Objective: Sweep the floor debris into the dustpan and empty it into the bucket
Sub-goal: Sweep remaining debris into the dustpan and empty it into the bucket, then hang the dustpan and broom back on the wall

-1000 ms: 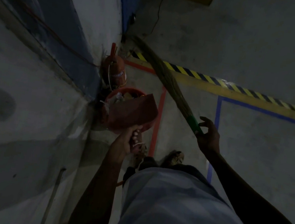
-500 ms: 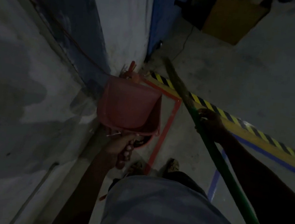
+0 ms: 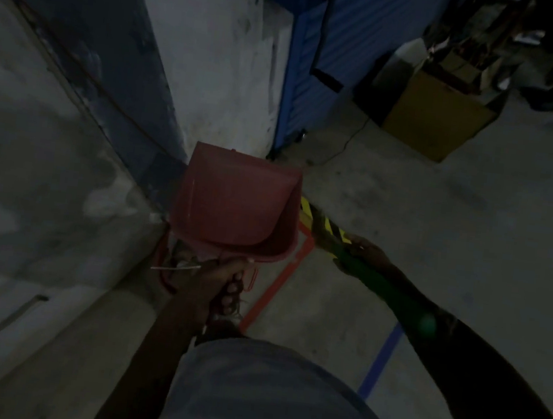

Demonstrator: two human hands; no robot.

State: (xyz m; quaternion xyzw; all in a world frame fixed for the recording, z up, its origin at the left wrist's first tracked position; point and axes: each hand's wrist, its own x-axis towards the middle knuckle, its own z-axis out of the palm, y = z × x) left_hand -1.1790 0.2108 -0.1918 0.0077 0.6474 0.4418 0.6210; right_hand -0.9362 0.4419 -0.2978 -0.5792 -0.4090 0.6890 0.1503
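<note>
Now | left hand fingers grip red dustpan handle | right hand fingers clasp green broom

In dim light the left hand grips the handle of a red dustpan raised over a partly hidden red bucket by the wall, while the right hand holds the green-handled broom above the concrete floor.

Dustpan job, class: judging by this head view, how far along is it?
Done, apparently: the dustpan looks empty. In hand: the left hand holds it raised over the bucket, whose rim shows below; the right hand grips the broom. Left: nothing obvious, though the dim floor could hide debris.
</note>
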